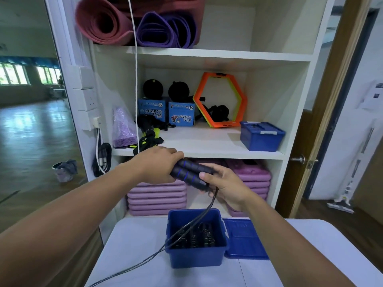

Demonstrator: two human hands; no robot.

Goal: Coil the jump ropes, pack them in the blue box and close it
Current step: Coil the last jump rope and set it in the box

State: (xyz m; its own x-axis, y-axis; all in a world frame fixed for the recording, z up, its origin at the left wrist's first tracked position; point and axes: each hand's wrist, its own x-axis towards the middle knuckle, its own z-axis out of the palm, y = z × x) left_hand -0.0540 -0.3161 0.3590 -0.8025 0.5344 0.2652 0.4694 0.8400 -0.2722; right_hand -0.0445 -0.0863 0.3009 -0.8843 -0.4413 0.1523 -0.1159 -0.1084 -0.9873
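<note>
1. A white shelf unit [207, 148] fills the background. It holds rolled mats [103, 21] on top, an orange hexagon ring [219, 100] and a closed blue bin [262, 136] on the middle shelf, and stacked purple pads [157, 197] below.
2. In front of it stands a pale table [134, 245].
3. The blue box [196, 259] sits open on the table. Its lid [244, 239] lies flat just beside it on the right.
4. Coiled ropes [199, 237] already lie inside the box.
5. Both hands are raised above the box, close together, sharing one jump rope's two dark handles [190, 172], which lie side by side.
6. The left hand [157, 164] has its fingers curled over the upper ends of the handles, gripping them from above.
7. The right hand [226, 183] holds the lower ends, with the thumb pressed on the near side and the other fingers wrapped behind.
8. The cord [209, 204] drops from the lower ends of the handles by the right hand. It crosses the open top of the box, passes over the box's left front corner and trails across the table out of the bottom of the view, uncoiled.
</note>
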